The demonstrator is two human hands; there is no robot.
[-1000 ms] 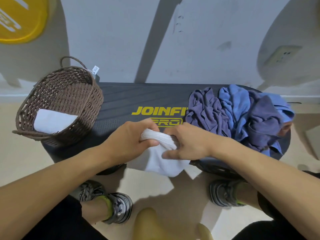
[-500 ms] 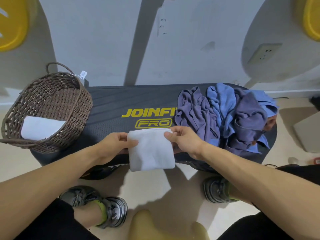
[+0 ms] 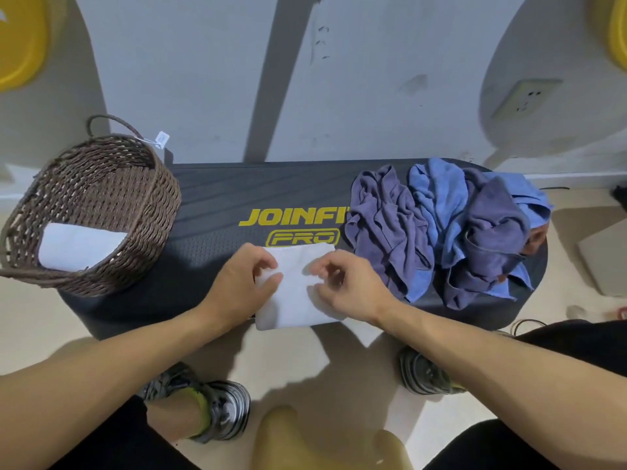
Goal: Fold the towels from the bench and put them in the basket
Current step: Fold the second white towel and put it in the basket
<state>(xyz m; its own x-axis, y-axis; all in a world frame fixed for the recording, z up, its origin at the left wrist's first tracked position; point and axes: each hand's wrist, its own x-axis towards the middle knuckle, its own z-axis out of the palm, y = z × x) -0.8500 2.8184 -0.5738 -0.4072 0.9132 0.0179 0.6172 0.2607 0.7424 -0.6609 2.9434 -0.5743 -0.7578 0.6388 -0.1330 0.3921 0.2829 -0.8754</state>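
White towel (image 3: 298, 286), brown woven basket (image 3: 101, 198), blue and purple towels (image 3: 448, 225).
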